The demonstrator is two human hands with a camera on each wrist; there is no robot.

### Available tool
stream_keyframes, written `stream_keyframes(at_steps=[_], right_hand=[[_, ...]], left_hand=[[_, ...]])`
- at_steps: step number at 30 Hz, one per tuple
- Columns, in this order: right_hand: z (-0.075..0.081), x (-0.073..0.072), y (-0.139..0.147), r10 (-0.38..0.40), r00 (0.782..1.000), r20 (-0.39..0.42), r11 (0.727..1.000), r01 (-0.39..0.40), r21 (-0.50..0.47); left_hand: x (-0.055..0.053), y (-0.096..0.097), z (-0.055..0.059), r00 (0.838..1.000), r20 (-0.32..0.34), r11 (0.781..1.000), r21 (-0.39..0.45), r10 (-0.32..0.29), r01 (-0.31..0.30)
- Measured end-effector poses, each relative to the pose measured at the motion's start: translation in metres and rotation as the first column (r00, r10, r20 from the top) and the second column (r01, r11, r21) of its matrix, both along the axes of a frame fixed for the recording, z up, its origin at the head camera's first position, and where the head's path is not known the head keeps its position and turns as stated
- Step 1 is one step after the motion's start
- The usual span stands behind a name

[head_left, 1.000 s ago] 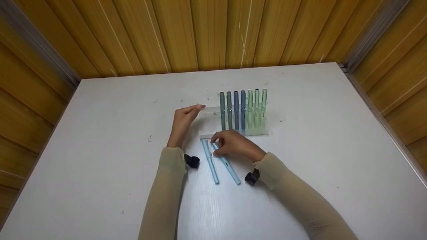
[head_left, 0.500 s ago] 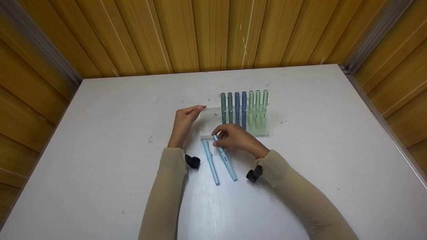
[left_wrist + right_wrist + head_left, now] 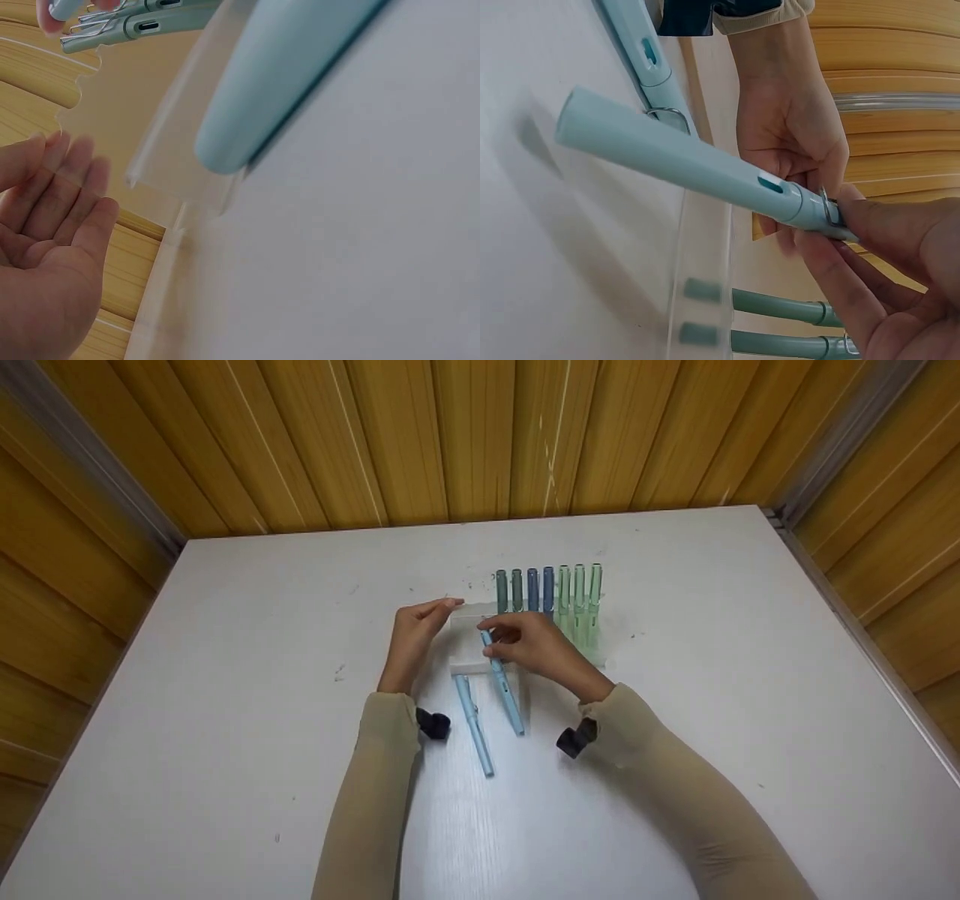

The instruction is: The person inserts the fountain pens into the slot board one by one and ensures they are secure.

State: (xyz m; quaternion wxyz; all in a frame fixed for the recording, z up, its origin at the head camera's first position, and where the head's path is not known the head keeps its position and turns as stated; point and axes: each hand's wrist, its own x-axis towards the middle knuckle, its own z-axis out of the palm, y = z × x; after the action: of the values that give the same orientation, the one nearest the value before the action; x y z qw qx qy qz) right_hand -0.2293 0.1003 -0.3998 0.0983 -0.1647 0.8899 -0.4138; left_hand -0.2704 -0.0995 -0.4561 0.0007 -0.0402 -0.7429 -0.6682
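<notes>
My right hand pinches a light blue pen near its clip end between thumb and fingers. The pen tilts over the front lip of a clear pen stand, its other end pointing toward me and raised off the table in the right wrist view. At the stand's upper left corner, my left hand pinches the clear panel, with fingers showing through it in the left wrist view. A second light blue pen lies on the table before the stand. Dark green pens rest in the stand beside the right hand.
Blue pens and several pale green pens fill the stand's right part. The white table extends all round, with a yellow wood-look wall behind its far edge.
My right hand has lifted the light blue pen off the table and carried it away from me, up over the stand's front lip. The left hand has stayed at the stand's corner.
</notes>
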Motion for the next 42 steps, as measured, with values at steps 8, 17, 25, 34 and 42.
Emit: stream_keyframes(at_steps=[8,17,25,34,42], right_hand=[[0.007,-0.001,0.002,-0.064,0.992,-0.112,0.995,0.056,-0.078],[0.011,-0.004,0.001,-0.141,0.96,-0.241,0.973,0.089,-0.213],[0.011,-0.004,-0.002,-0.221,0.918,-0.329,0.946,0.12,-0.301],[0.009,-0.007,-0.004,-0.241,0.874,-0.422,0.924,0.073,-0.376],[0.004,-0.009,-0.005,-0.23,0.87,-0.437,0.928,0.061,-0.367]], left_hand=[[-0.001,-0.001,-0.002,1.0,0.029,1.0,0.008,-0.006,0.006],[0.001,-0.002,0.005,0.999,0.036,0.999,0.013,-0.038,0.038],[0.001,-0.002,0.004,0.999,0.019,0.999,0.014,-0.033,0.033],[-0.001,-0.002,-0.002,1.0,0.0,1.0,0.005,-0.012,0.012],[0.01,0.0,0.018,0.999,0.015,0.999,0.026,-0.03,0.029]])
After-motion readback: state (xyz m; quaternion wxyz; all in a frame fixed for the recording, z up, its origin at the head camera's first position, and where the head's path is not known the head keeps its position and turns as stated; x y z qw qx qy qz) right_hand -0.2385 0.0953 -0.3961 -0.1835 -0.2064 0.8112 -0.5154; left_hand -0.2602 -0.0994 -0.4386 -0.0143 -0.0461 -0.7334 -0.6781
